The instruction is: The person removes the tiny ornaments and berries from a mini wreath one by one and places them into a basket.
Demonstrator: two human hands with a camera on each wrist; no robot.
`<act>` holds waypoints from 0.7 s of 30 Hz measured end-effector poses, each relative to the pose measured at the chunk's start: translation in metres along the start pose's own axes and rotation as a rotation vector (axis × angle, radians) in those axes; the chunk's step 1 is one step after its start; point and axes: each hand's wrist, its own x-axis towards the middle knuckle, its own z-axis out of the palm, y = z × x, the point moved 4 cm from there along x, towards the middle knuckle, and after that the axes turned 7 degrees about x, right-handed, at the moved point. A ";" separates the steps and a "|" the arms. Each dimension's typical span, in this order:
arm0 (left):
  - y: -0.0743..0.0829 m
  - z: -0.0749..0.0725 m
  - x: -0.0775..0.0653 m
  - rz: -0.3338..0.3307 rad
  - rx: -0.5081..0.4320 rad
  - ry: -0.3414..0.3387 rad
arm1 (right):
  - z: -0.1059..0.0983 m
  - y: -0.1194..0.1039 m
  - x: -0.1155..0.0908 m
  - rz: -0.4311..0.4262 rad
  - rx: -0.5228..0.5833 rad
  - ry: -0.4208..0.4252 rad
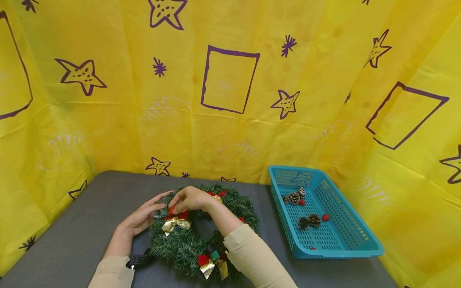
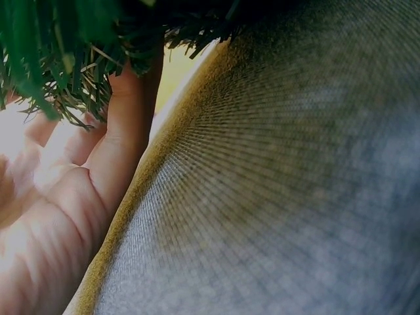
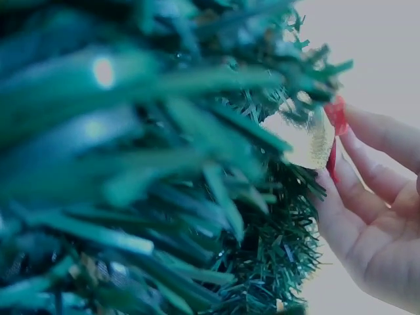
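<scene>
A green wreath (image 1: 230, 216) decorated with bows lies on the dark table. At its upper left my right hand (image 1: 191, 199) reaches across and pinches a red bow (image 1: 181, 214), just above a gold bow (image 1: 176, 225). In the right wrist view, the fingertips of this hand (image 3: 384, 197) meet the red fabric (image 3: 336, 117) beside the shiny gold one (image 3: 305, 138). My left hand (image 1: 143, 214) rests along the wreath's left edge with fingers extended. Greenery (image 2: 72, 72) hides the fingertips of that hand (image 2: 72, 177) in the left wrist view.
A blue plastic basket (image 1: 338, 253) stands to the right, holding several pine cones (image 1: 294, 198) and small red balls (image 1: 325, 217). More red and gold bows (image 1: 207, 266) sit on the wreath's lower part. Yellow patterned cloth (image 1: 230, 132) hangs behind and along both sides of the table (image 1: 83, 224).
</scene>
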 end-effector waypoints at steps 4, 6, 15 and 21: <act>0.001 0.000 0.000 -0.002 -0.013 0.000 | -0.002 -0.002 -0.001 0.007 0.034 -0.007; 0.001 0.000 0.000 -0.005 -0.015 -0.001 | -0.004 -0.003 -0.002 0.014 0.050 -0.011; 0.002 0.001 0.001 -0.012 -0.024 -0.001 | -0.009 -0.004 -0.003 0.032 0.109 -0.004; 0.002 0.002 0.000 -0.020 -0.044 0.011 | -0.015 -0.007 -0.005 0.031 0.132 0.009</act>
